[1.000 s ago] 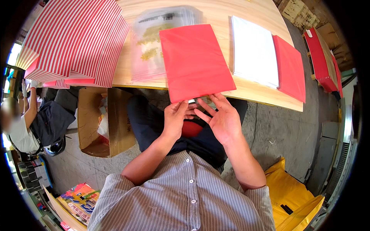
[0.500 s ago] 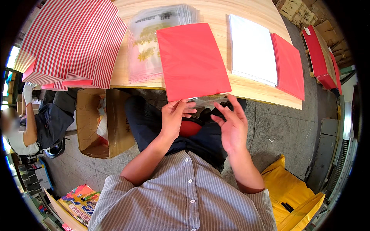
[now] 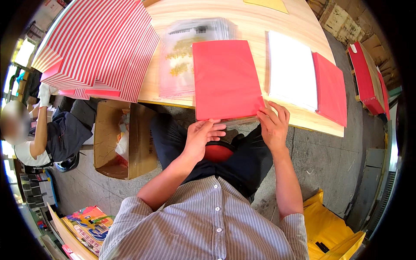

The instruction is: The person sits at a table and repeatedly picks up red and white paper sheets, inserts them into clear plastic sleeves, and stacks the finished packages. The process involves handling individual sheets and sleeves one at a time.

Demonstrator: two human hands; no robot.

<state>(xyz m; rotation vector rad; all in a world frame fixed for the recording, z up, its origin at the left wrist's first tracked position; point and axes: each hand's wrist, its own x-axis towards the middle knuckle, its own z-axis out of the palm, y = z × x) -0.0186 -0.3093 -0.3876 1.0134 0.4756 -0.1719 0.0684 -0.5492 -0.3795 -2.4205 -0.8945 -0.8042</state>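
In front of me a flat red paper packet lies tilted over the table's near edge, overlapping a stack of clear plastic bags with gold print. A strip of clear film shows along its near edge. My left hand pinches that edge near its left end, thumb on top and other fingers loosely spread below. At the near right corner, my right hand has its thumb and fingertips closed on the packet's edge. Just right of it lie a white paper stack and a red paper stack.
Tall piles of red-and-white striped sheets fill the table's left side. Below stands an open cardboard box with scraps. A yellow bag rests on the floor at right. Another person with a gloved hand sits at left.
My right hand has gone from open and apart to gripping the packet's near right corner. The left hand keeps its hold. The whole view has shifted slightly.
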